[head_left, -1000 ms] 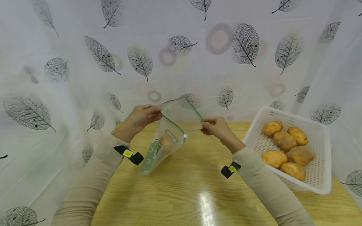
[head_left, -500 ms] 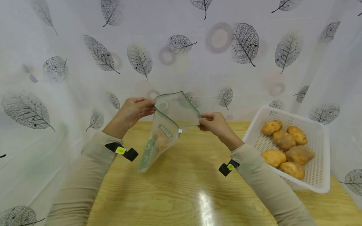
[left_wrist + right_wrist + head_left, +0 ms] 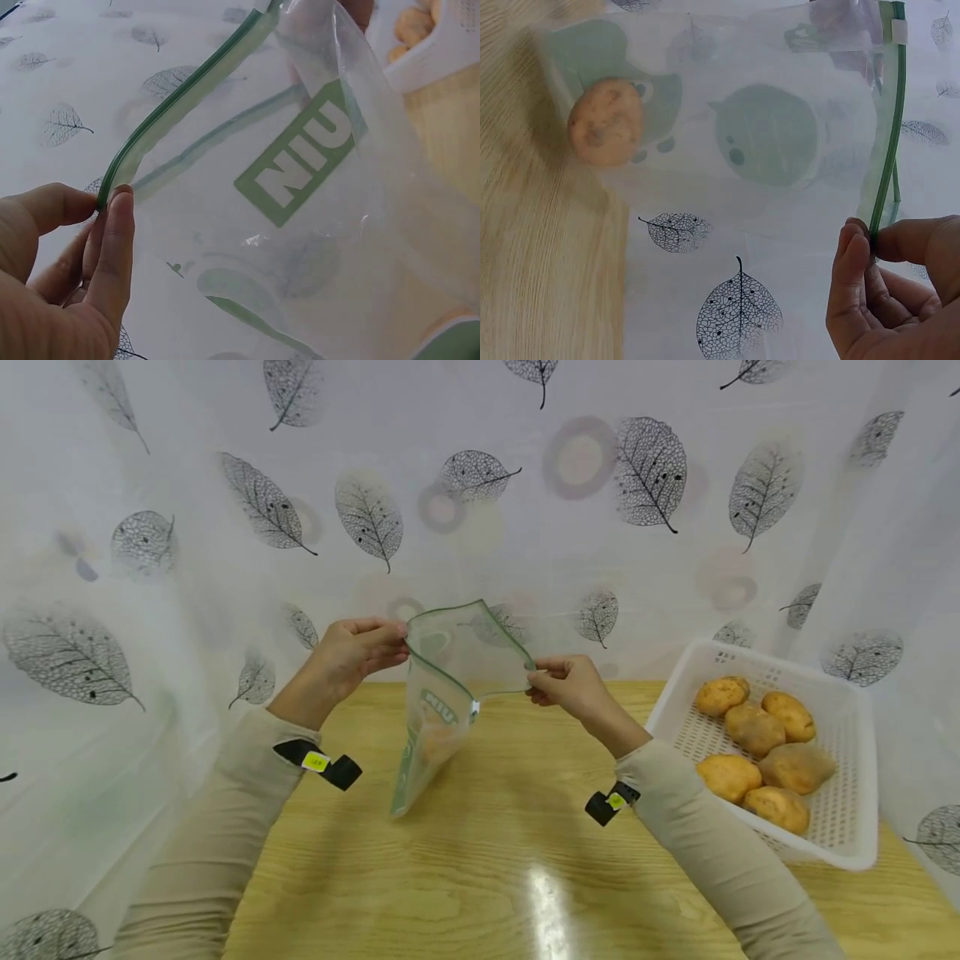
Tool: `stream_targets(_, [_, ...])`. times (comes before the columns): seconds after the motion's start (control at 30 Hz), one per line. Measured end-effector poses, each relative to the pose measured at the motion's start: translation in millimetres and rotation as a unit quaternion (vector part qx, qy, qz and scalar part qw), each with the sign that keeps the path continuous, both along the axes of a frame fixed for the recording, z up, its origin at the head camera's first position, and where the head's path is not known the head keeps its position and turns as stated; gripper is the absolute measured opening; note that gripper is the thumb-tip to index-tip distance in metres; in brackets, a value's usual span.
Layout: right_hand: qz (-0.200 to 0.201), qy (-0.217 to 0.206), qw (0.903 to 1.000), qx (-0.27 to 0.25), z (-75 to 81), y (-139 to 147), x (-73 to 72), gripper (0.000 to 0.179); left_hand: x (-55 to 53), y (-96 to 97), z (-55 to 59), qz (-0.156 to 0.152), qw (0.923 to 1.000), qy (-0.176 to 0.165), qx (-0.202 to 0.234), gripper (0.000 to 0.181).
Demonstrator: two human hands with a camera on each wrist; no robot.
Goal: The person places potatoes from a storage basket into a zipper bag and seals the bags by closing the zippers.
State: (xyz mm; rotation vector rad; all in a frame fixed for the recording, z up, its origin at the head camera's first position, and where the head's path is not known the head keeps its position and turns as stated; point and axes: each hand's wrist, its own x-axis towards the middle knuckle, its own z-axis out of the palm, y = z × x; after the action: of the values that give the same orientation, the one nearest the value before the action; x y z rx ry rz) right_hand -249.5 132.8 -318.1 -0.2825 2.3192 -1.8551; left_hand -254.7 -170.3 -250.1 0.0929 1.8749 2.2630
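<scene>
Between both hands hangs a clear zip bag [image 3: 442, 681] with green zip edges and green print, its mouth spread wide. My left hand [image 3: 352, 656] pinches the left side of the rim between thumb and fingers; the left wrist view shows the fingertips on the green zip strip [image 3: 169, 105]. On the opposite side, my right hand [image 3: 572, 689] pinches the other edge of the mouth. A white slider [image 3: 899, 32] sits on the zip. Inside the bag, low down, lies one potato [image 3: 606, 121], seen through the film.
At the right, a white plastic basket [image 3: 862, 777] holds several potatoes [image 3: 753, 731]. Below the bag is a wooden table [image 3: 450, 893]. A white curtain with leaf prints [image 3: 525, 527] hangs behind and at the sides.
Both hands have risen slightly and shifted left, the left hand more, carrying the bag. Its bottom corner has swung to the right and the bag hangs more upright.
</scene>
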Motion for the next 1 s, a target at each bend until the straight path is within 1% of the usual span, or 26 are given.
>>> stream_targets(0.13, [0.002, -0.011, 0.9999, -0.006, -2.1, 2, -1.6, 0.042, -2.1, 1.2, -7.0, -0.001, 0.9998, -0.019, 0.005, 0.015])
stream_targets(0.23, [0.018, -0.008, 0.9998, 0.007, -3.7, 6, -1.9, 0.045, -3.1, 3.3, -12.1, -0.001, 0.9995, -0.031, 0.009, 0.016])
stream_targets(0.37, [0.033, 0.009, 0.9985, 0.043, -5.4, 19, -0.5, 0.049, -3.2, 5.9, -17.4, -0.005, 0.9991, -0.038, 0.018, 0.017])
stream_targets(0.5, [0.034, 0.038, 0.9943, 0.094, -6.8, 42, 3.1, 0.051, -2.4, 8.3, -22.1, -0.013, 0.9986, -0.045, 0.023, 0.018])
stream_targets(0.63, [0.021, 0.073, 0.9829, 0.168, -13.2, 72, 7.8, 0.056, -1.0, 12.3, -27.3, -0.017, 0.9984, -0.05, 0.021, 0.021])
stream_targets(0.7, [0.012, 0.082, 0.9763, 0.2, -18.2, 88, 10.7, 0.058, -0.5, 13.9, -29.5, -0.018, 0.9982, -0.053, 0.021, 0.023])
stream_targets(0.8, [0.008, 0.079, 0.97, 0.23, -24.4, 114, 15.4, 0.061, -1.0, 15.6, -32.4, -0.021, 0.9978, -0.056, 0.031, 0.024])
stream_targets(0.9, [0.003, 0.064, 0.9623, 0.264, -31.5, 140, 21.3, 0.066, -1.9, 16.6, -36.1, -0.024, 0.9971, -0.06, 0.04, 0.024])
stream_targets(0.97, [0.001, 0.061, 0.9544, 0.292, -37.7, 156, 25.0, 0.068, -1.8, 17.1, -38.5, -0.027, 0.9967, -0.063, 0.045, 0.026])
stream_targets(1.0, [0.001, 0.062, 0.9485, 0.311, -41.0, 164, 26.8, 0.068, -2.0, 17.3, -39.7, -0.028, 0.9965, -0.064, 0.046, 0.026])
